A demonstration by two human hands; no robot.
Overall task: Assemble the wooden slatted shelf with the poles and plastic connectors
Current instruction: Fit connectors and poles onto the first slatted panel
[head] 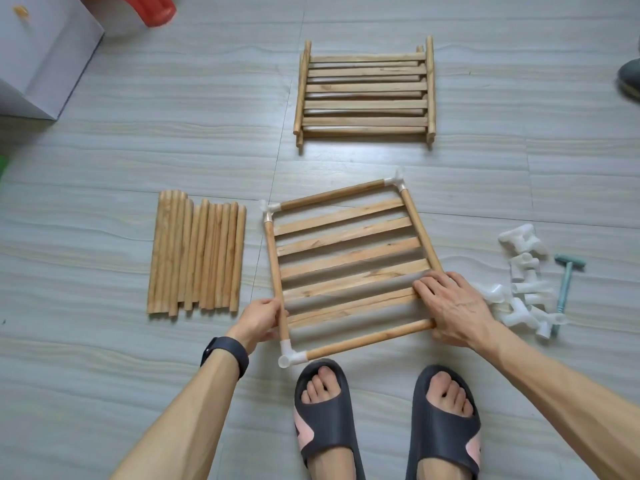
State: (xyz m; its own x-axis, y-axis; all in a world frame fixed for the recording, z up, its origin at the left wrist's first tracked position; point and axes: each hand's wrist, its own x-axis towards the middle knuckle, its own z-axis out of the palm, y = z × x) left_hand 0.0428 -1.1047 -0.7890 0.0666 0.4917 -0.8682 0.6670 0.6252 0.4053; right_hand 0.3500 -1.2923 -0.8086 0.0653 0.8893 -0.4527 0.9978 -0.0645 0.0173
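Note:
A wooden slatted shelf panel (346, 258) lies on the floor in front of me, framed by poles with white plastic connectors (291, 355) at three visible corners. My left hand (259, 318) grips the panel's left pole near its lower end. My right hand (450, 306) covers the near right corner, fingers curled over the slats and right pole; what sits under it is hidden. A row of loose poles (197, 254) lies to the left. Loose white connectors (523, 289) are heaped to the right. A stack of slatted panels (363, 95) lies farther back.
A small teal hammer (564, 285) lies beside the connector heap. My feet in dark slippers (325, 410) stand just below the panel. A white box (38, 53) and a red object (138, 8) sit at the top left. A dark shoe (630, 77) shows at the right edge.

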